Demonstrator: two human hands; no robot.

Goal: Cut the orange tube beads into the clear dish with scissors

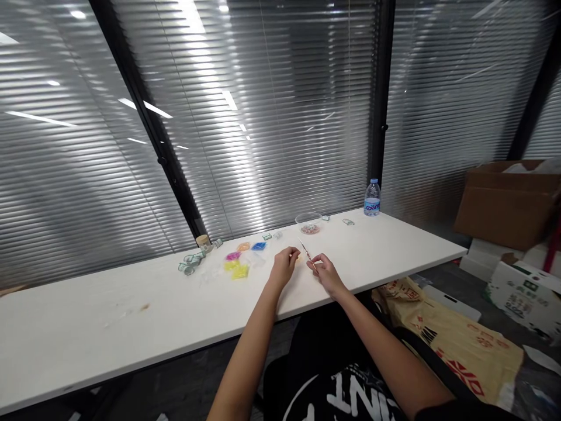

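Water bottle (372,199) at the far edge of the worktop (87,321) bears a blue label, partly legible as "Gan". Shirt (359,397) shows large white lettering, partly legible as "INT". Worktop runs well left of the yellow packets (239,271); its front edge passes beneath both forearms. Right hand (324,270) is mostly closed, gripping a slim pointed metal tool (305,250), tip up-left. Left hand (287,263), nearly closed, pinches a small orange piece (298,258), indistinct, beside the tool.
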